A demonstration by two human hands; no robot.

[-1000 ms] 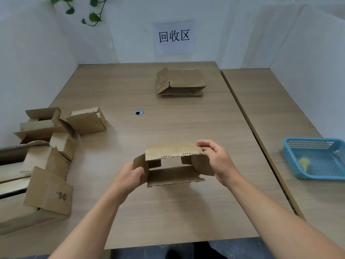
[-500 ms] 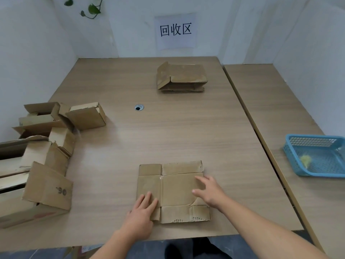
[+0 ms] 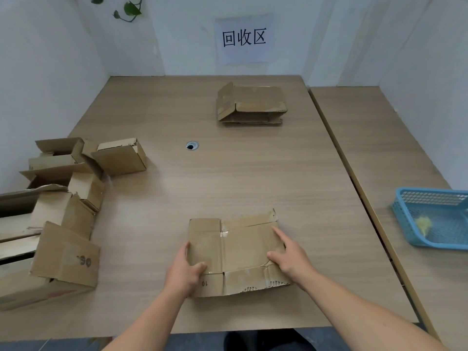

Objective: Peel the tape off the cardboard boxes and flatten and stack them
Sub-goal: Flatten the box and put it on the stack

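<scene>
A white-walled corner holds a wooden table (image 3: pixel 228 173) filling most of the frame, a second table (image 3: pixel 395 153) butted against its right side. At left, a heap of unflattened boxes (image 3: pixel 63 198) spills along the edge; a stack of flattened boxes (image 3: pixel 250 105) lies at upper centre beneath a paper sign (image 3: pixel 244 38). A blue basket (image 3: pixel 430 219) sits at right. At lower centre lies the flattened box (image 3: pixel 235 252), which a second ago was held open above the table and now rests pressed flat, creased, its near edge torn. The left hand (image 3: pixel 186 271) grips its near left corner, thumb on top; the right hand (image 3: pixel 291 254) lies spread, fingers open, on its right side.
</scene>
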